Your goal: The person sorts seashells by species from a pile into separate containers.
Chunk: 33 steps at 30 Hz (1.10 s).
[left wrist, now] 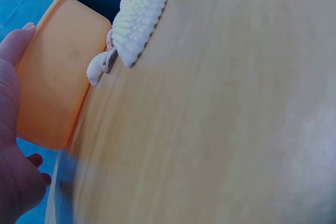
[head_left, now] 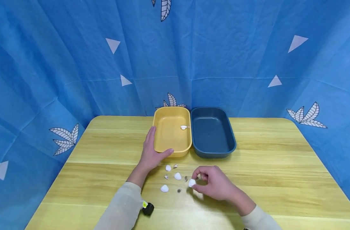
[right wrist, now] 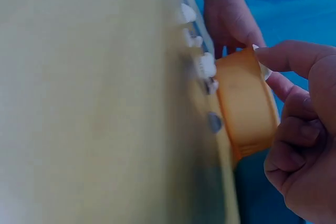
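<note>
A white shell [head_left: 192, 183] is pinched at the head view's lower centre; a yellow tray [head_left: 170, 138] sits upright mid-frame.

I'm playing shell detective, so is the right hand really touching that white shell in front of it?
Touching. The head view shows the right hand pinching the white shell between thumb and finger.
</note>
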{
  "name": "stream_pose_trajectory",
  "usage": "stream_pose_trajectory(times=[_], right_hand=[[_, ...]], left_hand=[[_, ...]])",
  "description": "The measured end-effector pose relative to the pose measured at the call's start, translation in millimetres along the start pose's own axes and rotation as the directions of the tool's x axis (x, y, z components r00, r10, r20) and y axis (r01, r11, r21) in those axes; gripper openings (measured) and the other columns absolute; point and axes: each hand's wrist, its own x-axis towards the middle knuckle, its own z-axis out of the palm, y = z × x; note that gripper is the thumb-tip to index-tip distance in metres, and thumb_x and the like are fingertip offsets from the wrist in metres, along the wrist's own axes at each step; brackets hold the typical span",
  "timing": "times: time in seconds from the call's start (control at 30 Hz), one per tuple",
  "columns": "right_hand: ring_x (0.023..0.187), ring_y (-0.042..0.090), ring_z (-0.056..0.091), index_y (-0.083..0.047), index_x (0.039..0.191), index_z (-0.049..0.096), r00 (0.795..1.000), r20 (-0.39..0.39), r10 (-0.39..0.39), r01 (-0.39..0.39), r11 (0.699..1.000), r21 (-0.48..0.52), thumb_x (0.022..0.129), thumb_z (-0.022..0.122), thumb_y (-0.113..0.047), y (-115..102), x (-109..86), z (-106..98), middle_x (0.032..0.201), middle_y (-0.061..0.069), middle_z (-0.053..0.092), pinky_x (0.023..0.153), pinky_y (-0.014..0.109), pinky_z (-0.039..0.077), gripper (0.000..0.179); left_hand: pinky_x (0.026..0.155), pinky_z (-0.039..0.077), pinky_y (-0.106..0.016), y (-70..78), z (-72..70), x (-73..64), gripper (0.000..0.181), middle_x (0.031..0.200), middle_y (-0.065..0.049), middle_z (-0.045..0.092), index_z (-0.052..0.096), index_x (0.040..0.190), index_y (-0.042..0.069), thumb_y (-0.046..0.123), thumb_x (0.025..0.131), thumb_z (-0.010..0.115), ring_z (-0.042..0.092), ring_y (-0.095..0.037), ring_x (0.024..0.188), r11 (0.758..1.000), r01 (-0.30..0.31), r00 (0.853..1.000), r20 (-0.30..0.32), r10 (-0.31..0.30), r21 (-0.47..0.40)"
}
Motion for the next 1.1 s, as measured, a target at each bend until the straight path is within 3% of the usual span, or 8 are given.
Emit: stream_pose_trajectory(times=[0.17, 0.37, 0.57, 0.73, 1.1], right_hand=[[0.054, 0.002, 0.027, -0.020, 0.093, 0.069, 0.999, -0.026, -0.021, 0.021, 1.000, -0.016, 0.079, 0.084, -0.010, -9.9, 10.2, -7.7, 0.059, -0.014, 0.027, 0.055, 0.023, 0.036, 0.023], [0.054, 0.003, 0.026, -0.018, 0.093, 0.068, 0.995, -0.056, -0.081, 0.078, 0.995, -0.064, 0.077, 0.083, -0.008, -24.7, 25.5, -18.8, 0.060, -0.014, 0.026, 0.056, 0.024, 0.035, 0.024], [0.055, 0.005, 0.029, -0.019, 0.094, 0.068, 0.988, -0.112, -0.105, 0.096, 0.992, -0.081, 0.077, 0.084, -0.009, -34.1, 43.4, -31.1, 0.061, -0.014, 0.028, 0.057, 0.026, 0.033, 0.025], [0.055, 0.008, 0.029, -0.017, 0.094, 0.069, 0.983, -0.147, -0.110, 0.101, 0.992, -0.071, 0.079, 0.084, -0.010, -36.1, 58.6, -38.5, 0.061, -0.012, 0.027, 0.058, 0.028, 0.035, 0.023], [0.050, 0.018, 0.031, -0.014, 0.097, 0.071, 0.967, -0.255, 0.001, 0.008, 0.999, 0.033, 0.083, 0.083, -0.015, -25.4, 98.8, -44.5, 0.057, -0.002, 0.030, 0.051, 0.032, 0.029, 0.018]], left_hand=[[0.116, 0.017, -0.054, -0.8, -0.3, 0.4, 0.119, 0.165, 0.010, 0.006, 0.010, 0.162, 0.023, 0.051, 0.074, 0.085, 0.011, -0.026, 0.149, 1.000, -0.013, 1.000, -0.003, 0.013, -0.011], [0.116, 0.018, -0.053, 0.6, -0.5, 0.3, 0.119, 0.165, 0.010, 0.005, 0.009, 0.162, 0.025, 0.053, 0.074, 0.084, 0.011, -0.025, 0.149, 1.000, -0.002, 1.000, 0.004, 0.002, -0.001], [0.116, 0.018, -0.054, 2.2, 0.6, 0.3, 0.118, 0.165, 0.010, 0.006, 0.009, 0.162, 0.025, 0.043, 0.075, 0.087, 0.011, -0.025, 0.149, 1.000, 0.022, 1.000, -0.003, -0.022, -0.005], [0.115, 0.019, -0.055, 0.9, 1.3, -0.4, 0.118, 0.165, 0.009, 0.006, 0.009, 0.162, 0.025, 0.047, 0.075, 0.086, 0.012, -0.026, 0.149, 1.000, 0.019, 1.000, -0.005, -0.019, 0.003], [0.115, 0.018, -0.055, -1.0, 0.7, 0.3, 0.118, 0.165, 0.009, 0.005, 0.008, 0.162, 0.025, 0.049, 0.075, 0.085, 0.011, -0.025, 0.149, 1.000, 0.002, 1.000, -0.003, -0.002, 0.018]])
